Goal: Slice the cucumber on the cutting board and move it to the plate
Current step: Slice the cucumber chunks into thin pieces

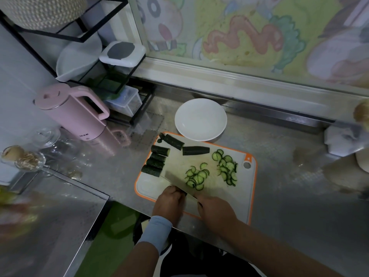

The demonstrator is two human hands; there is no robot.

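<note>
Head view: the cucumber is all on the orange-rimmed cutting board (pixel 250 196), which lies on a steel counter (pixel 289 196). It is partly processed. Six dark-skinned cucumber chunks (pixel 157 160) remain uncut: four lie side by side along the board's left edge and two at the far edge. Thin pale-green slices, many half-round, form a near pile (pixel 196 177) at mid-board and a far pile (pixel 227 168) towards the right. A broad knife (pixel 177 180) lies slantwise beside the near pile. The left hand (pixel 169 202), with a blue cuff at the wrist, has its fingers curled around the dark handle. The right hand (pixel 217 212) has bent fingers at the blade's near corner; whether they grip it cannot be told. A white plate (pixel 200 119) sits with its near rim meeting the board's far edge. A glass dish (pixel 30 160) at far left holds pale, brownish matter, not identifiable. A pink kettle (pixel 75 114) stands nearby.
</note>
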